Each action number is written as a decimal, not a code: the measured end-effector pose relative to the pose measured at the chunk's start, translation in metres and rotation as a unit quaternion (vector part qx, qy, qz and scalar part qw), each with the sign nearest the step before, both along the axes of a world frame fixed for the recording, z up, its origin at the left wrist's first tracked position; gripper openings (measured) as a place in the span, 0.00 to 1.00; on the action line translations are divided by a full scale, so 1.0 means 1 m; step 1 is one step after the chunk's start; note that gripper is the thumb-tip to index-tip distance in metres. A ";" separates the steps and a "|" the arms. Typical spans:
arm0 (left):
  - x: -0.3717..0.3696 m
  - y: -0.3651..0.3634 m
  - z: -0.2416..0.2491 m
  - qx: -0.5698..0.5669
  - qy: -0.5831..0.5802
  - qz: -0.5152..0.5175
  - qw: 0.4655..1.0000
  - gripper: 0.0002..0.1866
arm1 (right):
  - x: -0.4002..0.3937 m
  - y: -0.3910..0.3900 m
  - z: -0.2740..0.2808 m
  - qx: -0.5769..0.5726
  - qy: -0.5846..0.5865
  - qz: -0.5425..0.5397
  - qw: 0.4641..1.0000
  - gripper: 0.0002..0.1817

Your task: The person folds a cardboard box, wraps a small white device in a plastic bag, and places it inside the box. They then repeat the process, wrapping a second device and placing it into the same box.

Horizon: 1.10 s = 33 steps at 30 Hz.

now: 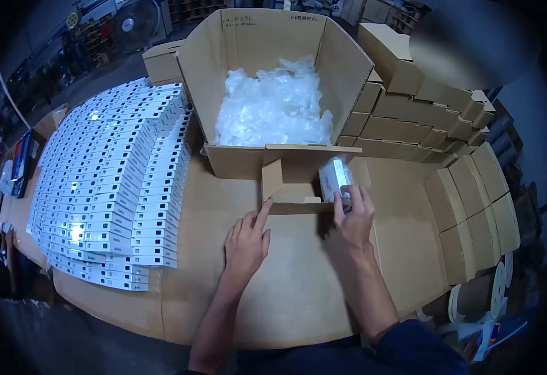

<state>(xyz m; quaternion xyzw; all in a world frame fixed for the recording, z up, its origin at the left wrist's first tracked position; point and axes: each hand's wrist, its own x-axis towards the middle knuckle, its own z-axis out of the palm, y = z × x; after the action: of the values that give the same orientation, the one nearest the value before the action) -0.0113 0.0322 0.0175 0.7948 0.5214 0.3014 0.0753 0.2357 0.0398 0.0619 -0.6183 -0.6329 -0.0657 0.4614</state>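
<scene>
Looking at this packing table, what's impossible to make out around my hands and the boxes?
All in the head view:
White packet: lower right part covered by the right hand.
Large carton: floor hidden under clear plastic packing.
White boxes: side print too small to read.
Grey shape, upper right: too blurred to identify.

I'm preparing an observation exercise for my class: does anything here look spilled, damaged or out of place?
Nothing looks spilled or damaged: the clear plastic packing sits inside the large carton. The one oddity is a blurred dark shape at the upper right, covering part of the view; I cannot tell what.
</scene>
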 end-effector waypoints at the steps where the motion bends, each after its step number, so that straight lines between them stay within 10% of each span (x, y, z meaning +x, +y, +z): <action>1: 0.001 0.001 0.000 0.004 0.004 0.005 1.000 0.44 | 0.002 0.002 -0.002 0.008 -0.022 -0.010 1.000 0.08; 19: -0.046 -0.074 0.030 0.071 -0.112 0.087 0.987 0.30 | -0.010 -0.007 -0.007 -0.160 -0.147 -0.093 0.972 0.15; 22: -0.086 -0.107 0.026 0.129 -0.122 0.177 0.968 0.19 | -0.043 -0.021 0.000 -0.034 -0.077 0.044 0.995 0.17; 28: -0.155 -0.126 0.024 0.106 -0.039 0.228 0.967 0.30 | -0.179 -0.045 -0.009 -0.098 -0.056 0.418 0.901 0.23; 33: -0.178 -0.119 0.011 0.082 0.010 0.224 0.971 0.33 | -0.254 -0.035 -0.017 -0.132 -0.127 0.470 0.863 0.34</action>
<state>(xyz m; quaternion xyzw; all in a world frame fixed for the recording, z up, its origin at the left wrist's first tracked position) -0.1893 -0.0869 0.0283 0.6642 0.6601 0.3449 -0.0646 -0.0186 0.0050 0.0451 -0.2886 -0.9044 0.1652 0.2673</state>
